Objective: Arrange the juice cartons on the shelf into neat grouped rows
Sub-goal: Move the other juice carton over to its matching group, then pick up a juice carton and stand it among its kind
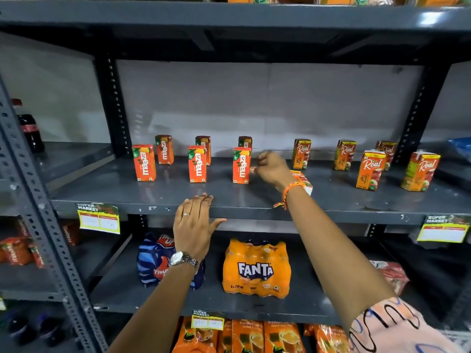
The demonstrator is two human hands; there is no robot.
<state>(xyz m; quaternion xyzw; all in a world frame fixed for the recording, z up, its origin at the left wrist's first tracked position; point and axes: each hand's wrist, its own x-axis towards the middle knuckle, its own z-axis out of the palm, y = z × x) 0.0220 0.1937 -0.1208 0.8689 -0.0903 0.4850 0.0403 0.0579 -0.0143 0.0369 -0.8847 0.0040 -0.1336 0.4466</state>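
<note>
Six orange Maaza cartons stand on the grey shelf in two rows of three, a front row and a back row. My right hand hovers beside the front right Maaza carton, fingers loosely curled, a fingertip touching its side, holding nothing. Real cartons stand scattered to the right, two of them nearer the front. One Real carton sits tilted behind my right wrist, partly hidden. My left hand rests flat on the shelf's front edge, fingers spread.
A Fanta multipack and a blue Thums Up pack sit on the shelf below. Price tags hang from the shelf edge. Slotted uprights frame the bay. A cola bottle stands in the left bay.
</note>
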